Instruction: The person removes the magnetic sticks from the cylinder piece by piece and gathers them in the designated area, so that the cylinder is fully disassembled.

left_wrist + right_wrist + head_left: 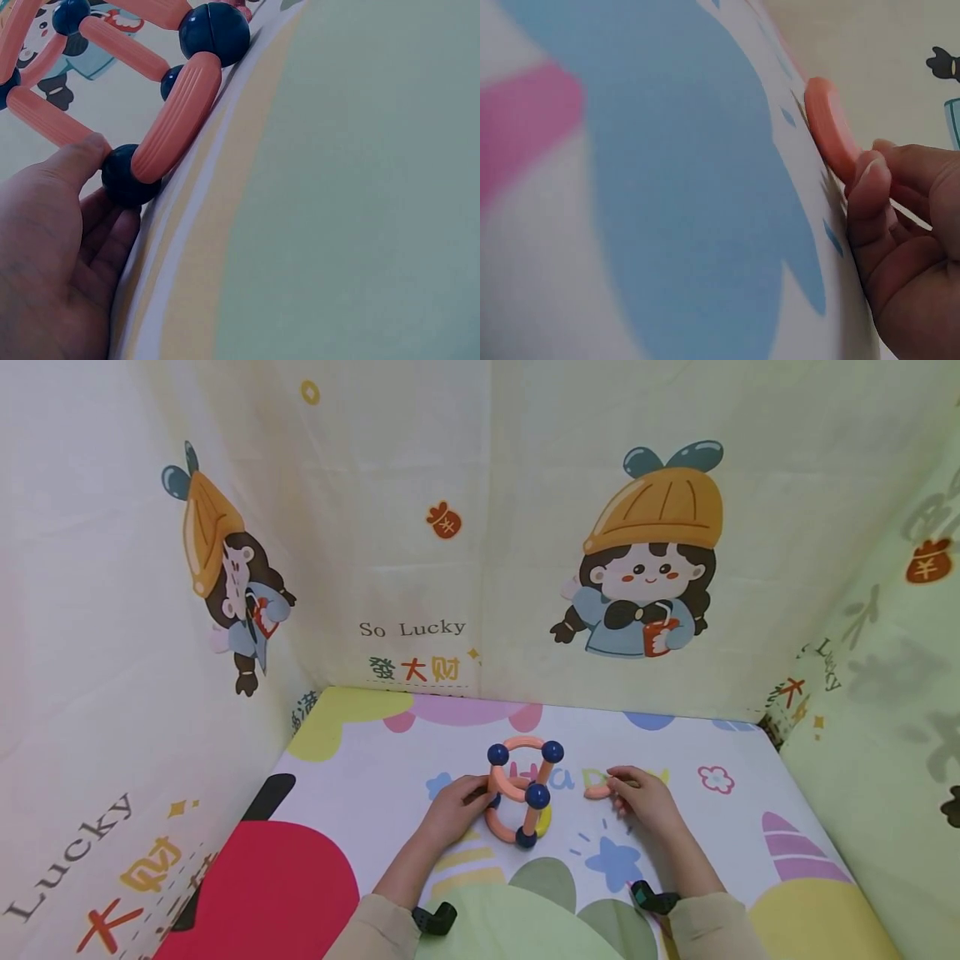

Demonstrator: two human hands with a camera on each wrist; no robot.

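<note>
A frame of salmon-coloured rods and dark blue balls [537,796] stands on the printed mat, with curved pieces forming its top and bottom. A yellow curved piece [545,820] shows at its lower right. At the frame's left side, my left hand [455,812] grips it low down. The left wrist view shows the thumb on a rod beside a blue ball [124,180] and fingers beneath that ball. To the right of the frame, my right hand [647,797] pinches one end of a loose curved salmon rod [829,124], held close to the mat.
The colourful mat [390,760] covers the table. Pale printed cloth [525,568] rises behind it and along both sides. A black strip-shaped object [270,795] lies at the mat's left edge. Dark wrist devices [437,918] sit near both sleeves.
</note>
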